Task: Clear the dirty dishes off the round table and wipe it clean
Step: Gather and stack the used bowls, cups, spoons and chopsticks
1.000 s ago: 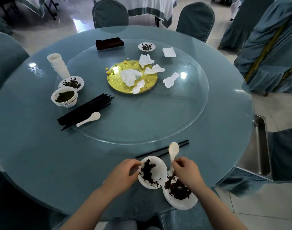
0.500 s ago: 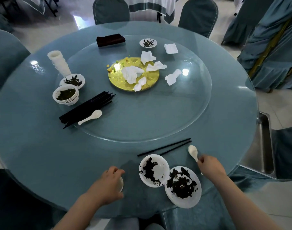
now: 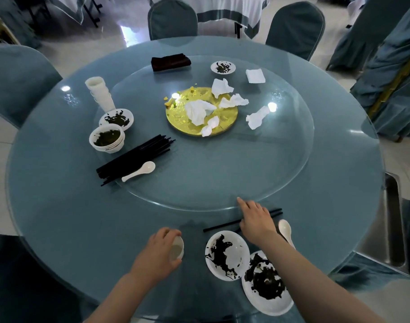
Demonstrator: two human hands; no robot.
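Dishes still crowd the round worktop [image 3: 59, 217], so clearing is far from done and wiping has not begun.

Head view, near edge: left hand [image 3: 159, 252] grips a small white cup [image 3: 177, 250], fingers curled round it, cup tilted and just above or on the glass; cannot tell which. Right hand [image 3: 255, 220] lies with fingers spread over a pair of black chopsticks [image 3: 222, 226], index finger reaching to the turntable rim [image 3: 199, 207]. Whether it has pinched the sticks yet I cannot tell. A white spoon [image 3: 285, 229] lies just beside that hand. Two sauce-smeared plates sit under the right forearm: one [image 3: 227, 255] inboard, the other [image 3: 267, 285] overhanging the table edge slightly.

Far side, on the turntable: gold platter [image 3: 183, 120] with crumpled napkins [image 3: 199, 111], a small dirty saucer [image 3: 222, 67], a folded dark cloth [image 3: 170, 61]. Left side: stacked cups [image 3: 99, 94], a smeared saucer [image 3: 116, 118], stacked bowls with green residue [image 3: 107, 141], a bundle of chopsticks [image 3: 134, 159], a second spoon [image 3: 140, 171]. A metal bin [image 3: 390, 220] stands at the right.

Risks, as I judge them: the right forearm could nudge the edge plate off. Chopsticks may roll on slick glass if pinched unevenly. The tilted cup could spill any dregs, and sauce may smear on a sleeve or arm.
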